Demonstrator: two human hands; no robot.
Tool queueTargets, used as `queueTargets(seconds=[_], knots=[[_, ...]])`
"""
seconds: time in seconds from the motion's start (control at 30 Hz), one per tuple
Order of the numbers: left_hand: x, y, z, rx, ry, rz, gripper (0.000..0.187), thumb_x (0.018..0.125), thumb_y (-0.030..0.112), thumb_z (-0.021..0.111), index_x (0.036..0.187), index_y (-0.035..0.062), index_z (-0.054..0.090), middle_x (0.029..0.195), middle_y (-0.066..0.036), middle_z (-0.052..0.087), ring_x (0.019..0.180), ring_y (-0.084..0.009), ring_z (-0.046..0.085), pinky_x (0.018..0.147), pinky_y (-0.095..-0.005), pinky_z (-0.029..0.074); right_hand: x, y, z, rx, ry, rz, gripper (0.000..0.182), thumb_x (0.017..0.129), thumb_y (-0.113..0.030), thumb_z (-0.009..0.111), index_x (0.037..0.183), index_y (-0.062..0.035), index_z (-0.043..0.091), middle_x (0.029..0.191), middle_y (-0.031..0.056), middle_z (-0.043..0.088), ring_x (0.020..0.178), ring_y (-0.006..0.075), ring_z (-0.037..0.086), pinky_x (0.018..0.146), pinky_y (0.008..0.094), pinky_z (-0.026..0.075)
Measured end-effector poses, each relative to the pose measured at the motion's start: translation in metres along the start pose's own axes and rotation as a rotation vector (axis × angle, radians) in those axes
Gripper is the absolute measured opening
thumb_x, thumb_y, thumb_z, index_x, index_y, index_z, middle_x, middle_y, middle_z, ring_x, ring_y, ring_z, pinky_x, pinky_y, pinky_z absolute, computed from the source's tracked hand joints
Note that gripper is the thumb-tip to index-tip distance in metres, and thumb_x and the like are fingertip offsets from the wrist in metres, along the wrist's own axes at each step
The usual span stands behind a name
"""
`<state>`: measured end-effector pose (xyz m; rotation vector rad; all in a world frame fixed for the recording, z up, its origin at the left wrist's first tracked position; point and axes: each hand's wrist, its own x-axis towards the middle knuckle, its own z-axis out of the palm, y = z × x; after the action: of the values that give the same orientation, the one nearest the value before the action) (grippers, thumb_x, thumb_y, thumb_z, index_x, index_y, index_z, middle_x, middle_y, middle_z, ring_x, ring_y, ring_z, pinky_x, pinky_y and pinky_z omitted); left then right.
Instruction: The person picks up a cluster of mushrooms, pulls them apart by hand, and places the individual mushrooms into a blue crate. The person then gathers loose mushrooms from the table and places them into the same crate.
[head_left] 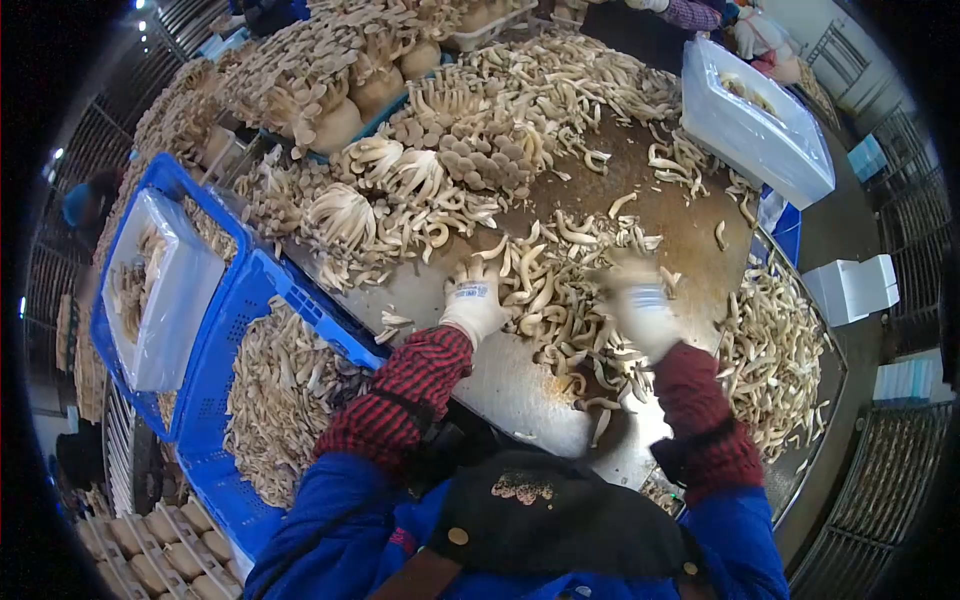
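My left hand (475, 306), in a white glove, rests at the left edge of a loose pile of mushrooms (545, 290) on the metal table (500, 385). Its fingers point forward and lie apart, with nothing seen gripped. Over the right side of that pile is my right hand (643, 308), also gloved. Motion smears its fingers, so what they hold, if anything, cannot be made out. Just beyond my left hand lie whole mushroom clusters (345, 215) with pale stems and brown caps.
Blue crates (215, 490) stand at the left, one holding mushrooms and one a white foam box (175, 290). More mushrooms (770, 370) fill the table's right side. A plastic-lined foam box (755, 125) sits at the back right. Tall clusters (310, 75) rise behind; another person's sleeve (692, 14) shows at the top.
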<state>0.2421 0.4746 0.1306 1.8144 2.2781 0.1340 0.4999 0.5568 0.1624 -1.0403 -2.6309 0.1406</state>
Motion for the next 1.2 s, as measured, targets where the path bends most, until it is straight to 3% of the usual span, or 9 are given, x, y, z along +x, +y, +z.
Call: queueTargets(seconds=[0.03,0.17,0.3,0.43,0.57,0.73,0.97,1.07,1.2], knots=[[0.002,-0.002,0.007,0.001,0.005,-0.004,0.065,0.078,0.041,0.071,0.129,0.0088,0.049,0.137,-0.019,0.044,0.127,-0.0394,0.039,0.105,-0.0514,0.034,0.033,-0.036,0.005,-0.129,-0.271,-0.017,0.039,0.076,-0.006,0.059,0.113,-0.0163,0.064,0.113,0.014,0.057,0.108,0.0319,0.053,0.093,0.0445,0.043],[-0.01,-0.016,0.03,-0.151,0.099,0.072,0.041,0.079,0.035,0.07,0.107,0.0076,0.057,0.121,-0.016,0.052,0.113,-0.0356,0.049,0.096,-0.0491,0.04,0.053,-0.045,0.067,0.019,-0.264,-0.006,0.037,0.076,-0.012,0.064,0.113,-0.0148,0.064,0.129,0.0165,0.05,0.126,0.0385,0.043,0.101,0.053,0.037],[-0.025,-0.032,0.035,-0.132,0.087,0.078,0.032,0.08,0.028,0.067,0.101,0.0063,0.057,0.114,-0.016,0.055,0.109,-0.0359,0.051,0.09,-0.0477,0.043,0.06,-0.028,0.04,0.166,-0.393,-0.061,0.032,0.074,-0.015,0.067,0.104,-0.0031,0.063,0.114,0.0184,0.06,0.107,0.0355,0.053,0.097,0.0456,0.042],[-0.012,-0.02,0.022,-0.307,-0.011,-0.093,0.026,0.08,0.018,0.065,0.1,0.0037,0.055,0.105,-0.02,0.057,0.1,-0.0387,0.055,0.085,-0.0456,0.046,0.098,-0.037,0.056,0.026,-0.191,-0.229,0.031,0.071,-0.007,0.064,0.102,-0.0101,0.067,0.108,0.0111,0.061,0.104,0.0309,0.057,0.088,0.0427,0.047],[0.018,-0.019,0.015,-0.361,0.153,-0.072,0.029,0.083,0.017,0.062,0.108,0.0051,0.056,0.106,-0.019,0.057,0.099,-0.0377,0.057,0.083,-0.0459,0.047,0.109,-0.037,0.073,-0.112,-0.367,-0.178,0.027,0.088,-0.014,0.049,0.109,-0.0133,0.067,0.12,0.0096,0.06,0.11,0.0278,0.057,0.093,0.0399,0.047],[0.066,-0.028,0.033,-0.237,0.367,0.028,0.035,0.084,0.018,0.06,0.116,0.0066,0.054,0.113,-0.017,0.056,0.105,-0.0372,0.055,0.088,-0.0479,0.045,0.116,0.001,0.042,0.193,-0.342,0.134,0.026,0.078,-0.017,0.064,0.1,-0.0043,0.059,0.089,0.0169,0.068,0.088,0.0325,0.067,0.082,0.042,0.051],[0.077,-0.023,0.05,0.026,0.299,0.009,0.036,0.083,0.014,0.06,0.118,0.0092,0.058,0.097,-0.009,0.063,0.092,-0.0271,0.06,0.08,-0.0429,0.049,0.125,0.052,0.063,-0.1,-0.437,0.305,0.026,0.078,-0.025,0.068,0.095,-0.0054,0.07,0.09,0.0205,0.068,0.084,0.0335,0.067,0.077,0.0439,0.052],[0.061,-0.02,0.025,-1.385,-0.021,-0.338,0.027,0.091,-0.001,0.045,0.115,0.0059,0.055,0.08,0.001,0.053,0.062,-0.0067,0.05,0.053,-0.0207,0.043,0.091,0.052,0.032,0.545,-0.169,0.466,0.035,0.075,-0.03,0.073,0.1,-0.005,0.069,0.086,0.0192,0.068,0.078,0.0333,0.067,0.072,0.0413,0.052],[0.06,0.018,0.016,-2.544,-0.416,-0.163,0.019,0.095,0.007,0.043,0.11,0.0131,0.054,0.081,0.005,0.054,0.061,-0.0052,0.052,0.047,-0.0161,0.042,0.055,0.028,0.027,1.515,0.016,0.694,0.034,0.087,-0.007,0.059,0.119,0.001,0.055,0.096,0.0105,0.067,0.066,0.0185,0.063,0.062,0.0314,0.053]])
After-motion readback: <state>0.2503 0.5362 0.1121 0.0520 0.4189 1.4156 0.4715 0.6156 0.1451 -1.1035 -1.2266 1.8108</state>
